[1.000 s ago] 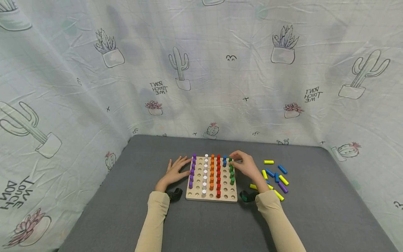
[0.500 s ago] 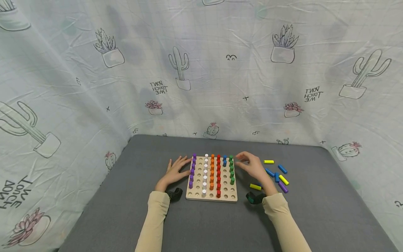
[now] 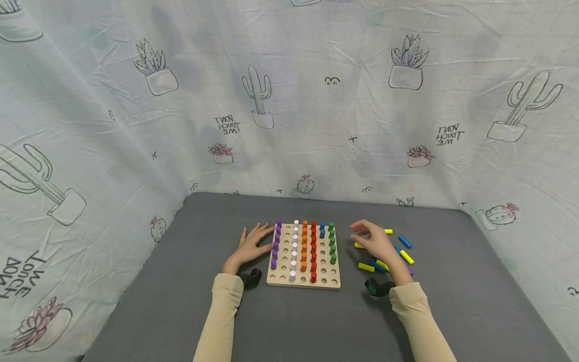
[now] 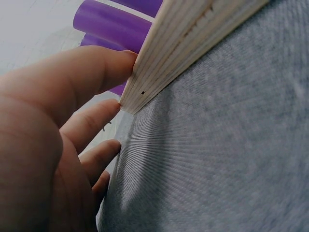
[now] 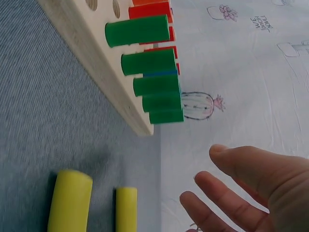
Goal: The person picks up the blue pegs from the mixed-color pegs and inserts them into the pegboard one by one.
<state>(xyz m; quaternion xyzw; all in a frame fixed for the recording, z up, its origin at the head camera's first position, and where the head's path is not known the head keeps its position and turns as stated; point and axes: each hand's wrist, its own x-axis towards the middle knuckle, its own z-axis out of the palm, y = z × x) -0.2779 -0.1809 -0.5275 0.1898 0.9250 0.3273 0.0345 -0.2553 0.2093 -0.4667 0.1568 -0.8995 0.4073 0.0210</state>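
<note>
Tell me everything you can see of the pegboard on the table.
The pegboard is a pale, roughly square slab, apparently wooden, with layered-looking edges and columns of round holes. It lies flat on the grey table. Purple, white, orange, red, two blue and green pegs stand in it, left to right; the second column from the left is empty. The left hand touches its left edge; the right hand is clear of it.

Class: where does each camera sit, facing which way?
Head: head-worn, facing forward and down at the pegboard; left hand, right hand, sleeves show.
Left wrist: wrist-worn, facing the pegboard's side; left hand only.
Right wrist: wrist-worn, facing green pegs and backdrop; right hand only.
Head and right wrist share the green pegs.
</note>
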